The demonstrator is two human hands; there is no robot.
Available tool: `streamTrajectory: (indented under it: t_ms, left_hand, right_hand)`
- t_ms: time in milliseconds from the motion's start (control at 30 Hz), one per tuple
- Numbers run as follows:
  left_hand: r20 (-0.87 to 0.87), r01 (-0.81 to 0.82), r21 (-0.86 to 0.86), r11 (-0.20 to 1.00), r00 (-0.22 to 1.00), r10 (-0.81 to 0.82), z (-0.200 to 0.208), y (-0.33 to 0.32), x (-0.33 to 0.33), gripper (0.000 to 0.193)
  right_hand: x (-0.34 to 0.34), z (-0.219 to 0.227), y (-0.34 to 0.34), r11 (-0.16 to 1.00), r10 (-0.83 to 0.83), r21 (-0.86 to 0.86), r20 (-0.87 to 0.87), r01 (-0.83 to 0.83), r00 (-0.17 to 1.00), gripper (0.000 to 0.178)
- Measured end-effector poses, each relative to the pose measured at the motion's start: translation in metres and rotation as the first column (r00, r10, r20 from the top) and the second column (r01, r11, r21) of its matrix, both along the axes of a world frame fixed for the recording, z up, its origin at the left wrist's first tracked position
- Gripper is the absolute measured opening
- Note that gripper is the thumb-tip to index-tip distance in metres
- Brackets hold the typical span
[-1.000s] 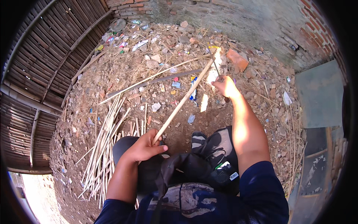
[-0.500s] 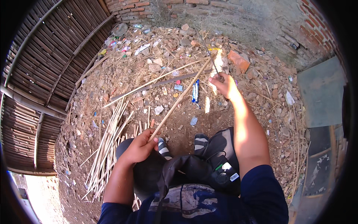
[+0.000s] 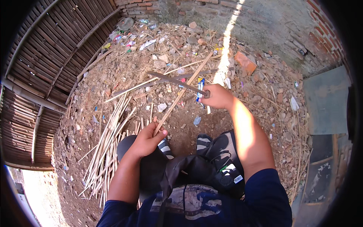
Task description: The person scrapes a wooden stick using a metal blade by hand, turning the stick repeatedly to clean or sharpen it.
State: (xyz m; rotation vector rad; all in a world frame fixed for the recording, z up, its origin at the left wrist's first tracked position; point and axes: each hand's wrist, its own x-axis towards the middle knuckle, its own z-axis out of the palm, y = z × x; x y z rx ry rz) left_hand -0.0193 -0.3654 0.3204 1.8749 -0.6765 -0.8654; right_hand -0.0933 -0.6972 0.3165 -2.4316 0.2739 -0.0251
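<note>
My left hand (image 3: pixel 147 139), low and left of centre, grips the near end of a long pale bamboo strip (image 3: pixel 177 103). The strip slants up and away to the right over the ground. My right hand (image 3: pixel 218 97) is closed around the handle of a long knife (image 3: pixel 166 78), the handle mostly hidden in the fist. Its dark blade points left and crosses the strip about midway; whether it touches the strip I cannot tell. Beside my left leg lies a loose pile of split bamboo strips (image 3: pixel 109 147).
More strips lie on the littered dirt beyond my feet. A blue wrapper (image 3: pixel 200 90) is near my right hand, and a broken brick (image 3: pixel 245 62) lies farther off. A slatted bamboo wall (image 3: pixel 49 56) stands left, a grey panel (image 3: pixel 327 102) right. A black device (image 3: pixel 228 177) rests on my lap.
My right hand has come nearer and to the left. The knife has swung from pointing away to pointing left across the strip. My left hand keeps its hold, slightly shifted.
</note>
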Motion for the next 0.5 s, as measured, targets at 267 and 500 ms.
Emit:
streamTrajectory:
  t_ms: [267,500]
  left_hand:
    - [-0.188,0.046,0.028,0.999,0.981,-0.040,0.011,0.002,0.009,0.025]
    - [-0.247,0.045,0.021,0.999,0.968,-0.038,0.007,0.005,0.008,0.032]
  right_hand:
    - [0.011,-0.004,0.001,0.997,-0.074,0.012,-0.081,0.075,0.994,0.039]
    - [0.019,0.002,0.029,0.981,0.157,-0.104,-0.087,-0.165,0.984,0.041]
